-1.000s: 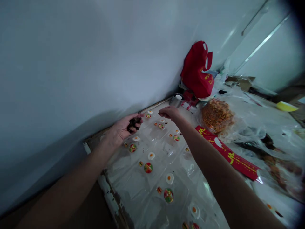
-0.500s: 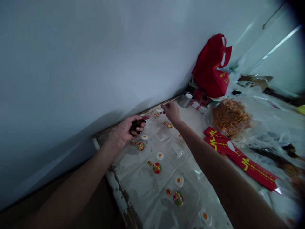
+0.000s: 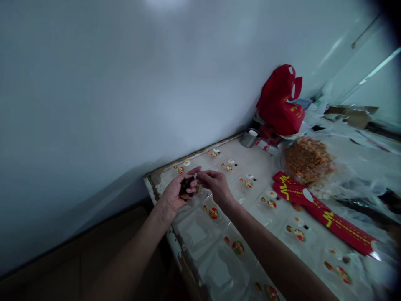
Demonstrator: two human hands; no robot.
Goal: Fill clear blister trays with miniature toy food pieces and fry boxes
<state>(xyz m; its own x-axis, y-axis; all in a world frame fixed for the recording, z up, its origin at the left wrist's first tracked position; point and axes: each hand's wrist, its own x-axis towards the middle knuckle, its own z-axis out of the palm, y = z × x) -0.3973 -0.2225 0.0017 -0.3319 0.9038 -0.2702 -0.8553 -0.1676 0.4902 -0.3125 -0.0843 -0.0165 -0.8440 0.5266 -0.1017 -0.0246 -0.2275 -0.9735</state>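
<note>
My left hand [image 3: 172, 196] is cupped over the table's left side, its fingers curled around a handful of small dark pieces [image 3: 186, 186]. My right hand [image 3: 217, 186] meets its fingertips. The thumb and fingers there are pinched together, and whatever is between them is too small to make out. Beneath both hands, clear plastic bags [image 3: 196, 232] lie spread flat in rows. Small groups of charms rest on them: round red-and-green pieces [image 3: 213, 213], fried-egg shapes [image 3: 187, 163] and little burger-like pieces [image 3: 227, 240]. Beside several groups sits a small dark piece [image 3: 236, 165].
A metal can [image 3: 249, 139] stands by the wall near a red cloth bag [image 3: 280, 100]. To the right are a clear bag of orange-brown bits [image 3: 308, 161], long red printed packaging [image 3: 326, 215] and crumpled plastic. The table's worn edge [image 3: 180, 246] runs along the left.
My right hand has come back from the far row by the wall to my left hand's fingertips. The view has shifted, and a dark piece shows beside the far group.
</note>
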